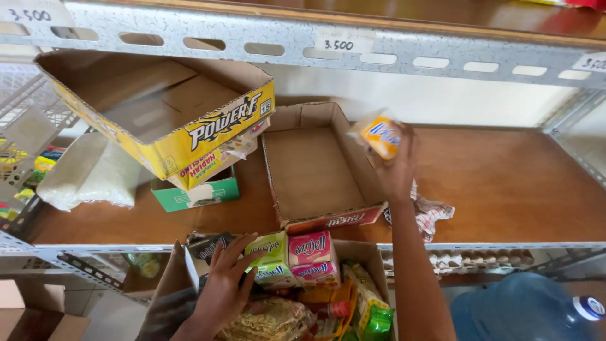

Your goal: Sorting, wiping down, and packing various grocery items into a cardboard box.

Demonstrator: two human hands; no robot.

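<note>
Gripping a small orange packet [380,137] in closed fingers, the person's right hand [396,165] is reaching up over the wooden shelf [517,183], forearm stretching straight out from the lower edge of the view. Just left of the grip, an empty shallow cardboard tray [314,169] is lying open; a checked cloth [428,213] is sitting just beneath the wrist. Below and to the left, the left hand [222,287] is resting with fingers spread on a box of mixed packets [297,290], pinching nothing. Farther left, a yellow carton [165,107] is tilting atop smaller boxes. The packet looks pinched only by one end, so it could slip and drop beside the tray.
</note>
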